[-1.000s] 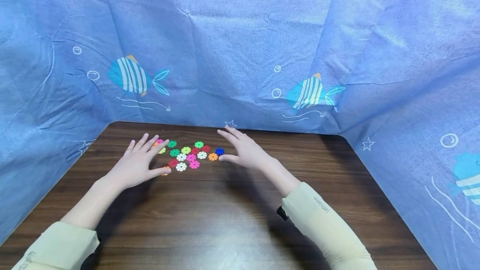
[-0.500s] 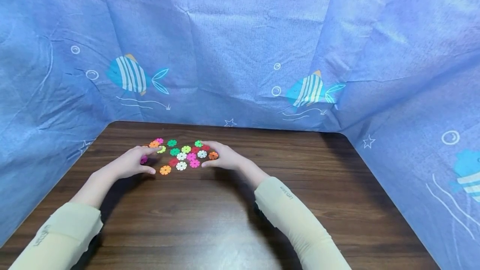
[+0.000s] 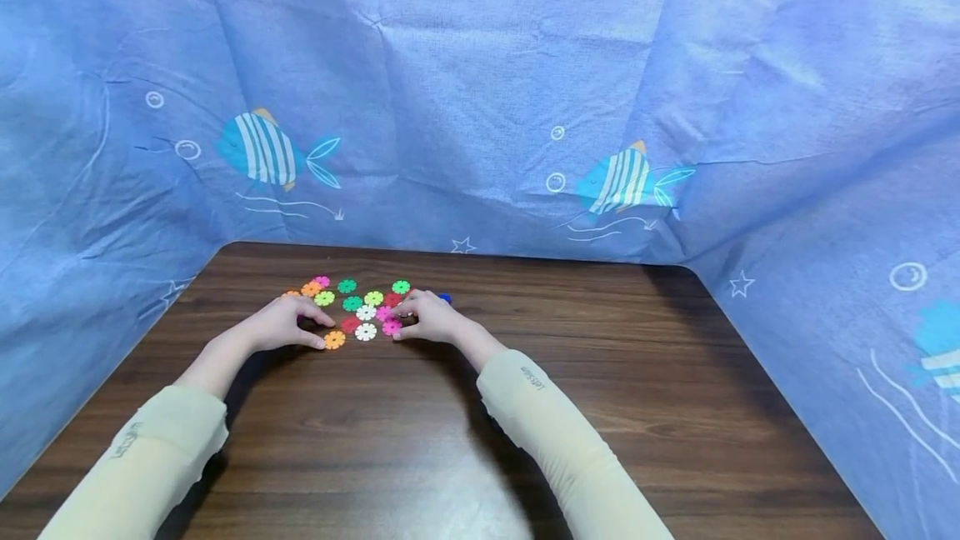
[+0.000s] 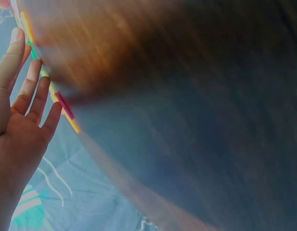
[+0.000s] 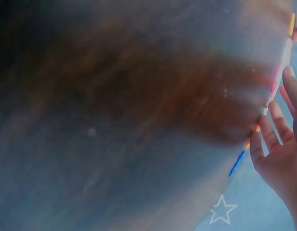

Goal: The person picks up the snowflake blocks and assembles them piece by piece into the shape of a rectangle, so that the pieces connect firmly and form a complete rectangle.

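Note:
Several flower-shaped plastic discs lie flat in a loose cluster near the far left of the table. My left hand [image 3: 288, 326] is at the cluster's left side, its thumb tip beside an orange disc [image 3: 334, 340] and its index finger near a red disc [image 3: 350, 324]. On the right side, my right hand [image 3: 432, 317] has its thumb and index finger at a pink disc [image 3: 392, 327]; whether they touch it is unclear. White discs [image 3: 366, 332] lie between the hands. Both wrist views show the fingers [image 4: 27, 91] fairly straight, low over the discs.
The brown wood-grain table [image 3: 600, 373] stretches toward the front and right. A blue cloth [image 3: 480, 90] printed with fish hangs behind it and along both sides. A blue disc [image 3: 445, 297] lies partly behind the right hand, and a green disc [image 3: 401, 287] at the back.
Both hands have come down from above the table and moved inward over the discs, closer together. Their spread fingers have drawn in. The discs look nearly unmoved.

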`<state>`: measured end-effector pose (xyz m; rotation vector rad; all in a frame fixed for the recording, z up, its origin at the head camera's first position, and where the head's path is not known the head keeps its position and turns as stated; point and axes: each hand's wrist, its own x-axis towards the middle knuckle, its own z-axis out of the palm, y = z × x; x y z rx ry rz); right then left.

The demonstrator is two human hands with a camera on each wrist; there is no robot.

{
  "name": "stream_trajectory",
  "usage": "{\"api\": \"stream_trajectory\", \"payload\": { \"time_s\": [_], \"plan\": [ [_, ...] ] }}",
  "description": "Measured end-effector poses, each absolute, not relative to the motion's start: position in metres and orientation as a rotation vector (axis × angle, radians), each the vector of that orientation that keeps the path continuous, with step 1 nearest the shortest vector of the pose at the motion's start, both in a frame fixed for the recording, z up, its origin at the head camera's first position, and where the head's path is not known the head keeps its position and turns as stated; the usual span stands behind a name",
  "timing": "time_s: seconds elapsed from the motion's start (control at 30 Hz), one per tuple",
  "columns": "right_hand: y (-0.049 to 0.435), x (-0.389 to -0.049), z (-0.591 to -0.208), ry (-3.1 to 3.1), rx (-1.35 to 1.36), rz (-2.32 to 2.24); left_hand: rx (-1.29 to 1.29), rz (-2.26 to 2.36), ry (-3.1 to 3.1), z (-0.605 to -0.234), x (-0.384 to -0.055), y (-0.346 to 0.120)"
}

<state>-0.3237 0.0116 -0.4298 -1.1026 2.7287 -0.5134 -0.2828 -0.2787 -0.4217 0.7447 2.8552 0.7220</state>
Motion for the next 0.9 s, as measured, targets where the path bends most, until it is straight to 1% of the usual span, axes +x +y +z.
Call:
{"api": "stream_trajectory", "payload": {
  "time_s": [0.47,0.73,0.9],
  "plan": [
    [0.003,-0.319,-0.434,2.816,-1.057,-0.433,0.751,0.729,2.853,-0.428,-0.285,-0.272],
    [0.003,-0.317,-0.428,2.736,-1.065,-0.503,0.686,0.774,2.816,-0.422,-0.282,-0.264],
    [0.004,-0.316,-0.428,2.721,-1.058,-0.506,0.701,0.772,2.826,-0.418,-0.281,-0.258]
  ]
}}
